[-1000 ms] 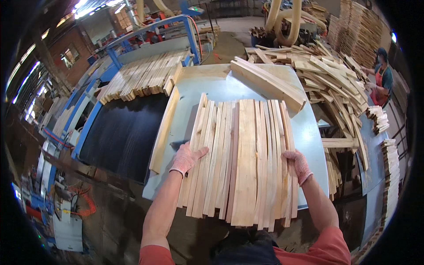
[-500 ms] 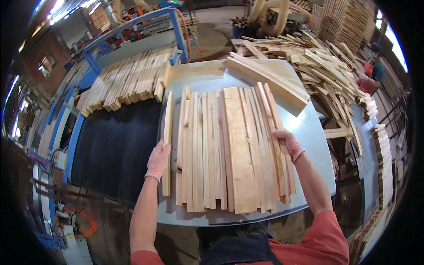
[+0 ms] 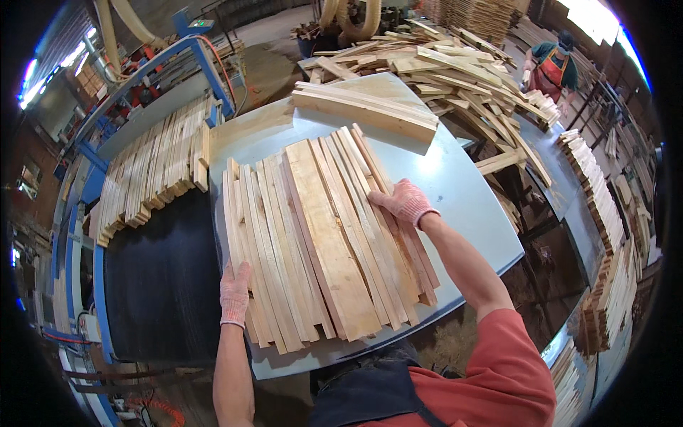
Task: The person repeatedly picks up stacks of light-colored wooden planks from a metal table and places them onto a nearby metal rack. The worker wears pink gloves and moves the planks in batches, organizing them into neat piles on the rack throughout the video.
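Observation:
A row of wooden strips (image 3: 274, 242) lies side by side on a pale metal table, with a wider plank (image 3: 334, 249) among them. My left hand (image 3: 234, 293), in a pinkish knit glove, grips the outer strip at the row's left edge, near its close end; its fingertips are partly hidden. My right hand (image 3: 407, 203), gloved alike, is over the right edge of the row, thumb reaching onto the top and fingers curled against the outer strips. Between my two hands the strips sit nearly together, their ends uneven.
Behind the row, thick boards (image 3: 363, 114) lie across the metal table (image 3: 462, 220). To the left is a black conveyor belt (image 3: 163, 285) in a blue frame, carrying more strips (image 3: 149, 171). A heap of loose boards (image 3: 455, 78) fills the far right, near a person (image 3: 551, 67) in an apron.
The separate strip in my left hand has closed up against the row. My right hand has moved farther over the right edge. The row appears more slanted, and the whole view has turned.

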### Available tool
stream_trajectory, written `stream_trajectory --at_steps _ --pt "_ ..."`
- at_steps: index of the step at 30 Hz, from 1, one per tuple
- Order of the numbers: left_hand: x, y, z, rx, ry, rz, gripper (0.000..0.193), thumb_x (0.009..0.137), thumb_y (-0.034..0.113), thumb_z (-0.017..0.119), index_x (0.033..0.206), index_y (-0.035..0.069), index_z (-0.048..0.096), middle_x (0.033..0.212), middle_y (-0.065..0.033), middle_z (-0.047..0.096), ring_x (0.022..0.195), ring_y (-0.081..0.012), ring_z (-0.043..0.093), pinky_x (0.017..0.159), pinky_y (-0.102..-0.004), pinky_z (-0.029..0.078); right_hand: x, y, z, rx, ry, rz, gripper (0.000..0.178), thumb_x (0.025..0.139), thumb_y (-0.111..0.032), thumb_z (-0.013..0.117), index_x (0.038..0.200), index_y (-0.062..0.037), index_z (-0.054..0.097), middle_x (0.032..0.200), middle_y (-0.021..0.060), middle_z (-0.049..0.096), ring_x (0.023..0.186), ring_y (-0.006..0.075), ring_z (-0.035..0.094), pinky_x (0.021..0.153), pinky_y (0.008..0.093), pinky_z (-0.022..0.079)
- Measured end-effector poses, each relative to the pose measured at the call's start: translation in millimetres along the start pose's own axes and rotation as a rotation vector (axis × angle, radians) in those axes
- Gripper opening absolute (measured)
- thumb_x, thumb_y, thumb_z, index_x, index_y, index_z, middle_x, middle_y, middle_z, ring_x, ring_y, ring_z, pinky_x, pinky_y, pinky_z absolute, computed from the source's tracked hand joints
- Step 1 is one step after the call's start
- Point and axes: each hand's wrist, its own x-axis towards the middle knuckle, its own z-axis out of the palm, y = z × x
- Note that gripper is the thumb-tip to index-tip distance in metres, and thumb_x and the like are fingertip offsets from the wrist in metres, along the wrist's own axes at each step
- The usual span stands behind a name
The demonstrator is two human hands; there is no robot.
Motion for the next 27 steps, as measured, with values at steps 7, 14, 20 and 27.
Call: stream_trajectory --at_steps 7,14,20,27 --pt "16.0 -37.2 -20.2 -0.042 -0.092 0.095 0.043 0.104 0.024 0.063 0.139 -0.001 0.066 0.129 -0.0141 0.072 0.112 -0.0224 0.068 0.103 -0.0367 0.052 -7.2 -12.9 16.2 -0.251 0.193 -0.01 0.093 0.085 -0.075 0.071 0.137 0.0024 0.065 0.132 0.0255 0.071 0.12 0.0372 0.07 0.102 0.0453 0.056" --pt "1.0 -64.1 -39.9 0.045 -0.173 0.258 0.047 0.097 0.03 0.066 0.134 0.002 0.067 0.123 -0.0248 0.071 0.115 -0.0382 0.068 0.1 -0.0447 0.054 -80.9 -79.5 86.2 -0.433 0.237 -0.279 0.09 0.102 -0.065 0.055 0.164 -0.0017 0.036 0.163 0.0292 0.046 0.155 0.0431 0.039 0.128 0.0481 0.032" --pt "-21.2 -40.9 -43.3 0.238 -0.104 0.264 0.064 0.097 0.045 0.067 0.151 0.012 0.057 0.132 -0.0258 0.066 0.126 -0.0435 0.062 0.11 -0.0494 0.049 -121.1 -140.5 121.9 -0.32 0.091 -0.064 0.078 0.098 -0.049 0.064 0.158 -0.0028 0.043 0.143 0.0313 0.064 0.134 0.0452 0.062 0.113 0.0496 0.051" --pt "-28.0 -29.4 -30.2 0.25 -0.097 0.192 0.074 0.095 0.054 0.066 0.153 0.009 0.055 0.134 -0.0267 0.065 0.127 -0.0442 0.062 0.11 -0.0491 0.049 -124.6 -150.0 146.6 -0.44 0.359 -0.274 0.057 0.094 -0.026 0.067 0.143 -0.0034 0.051 0.125 0.0316 0.071 0.119 0.0462 0.07 0.104 0.0543 0.055"
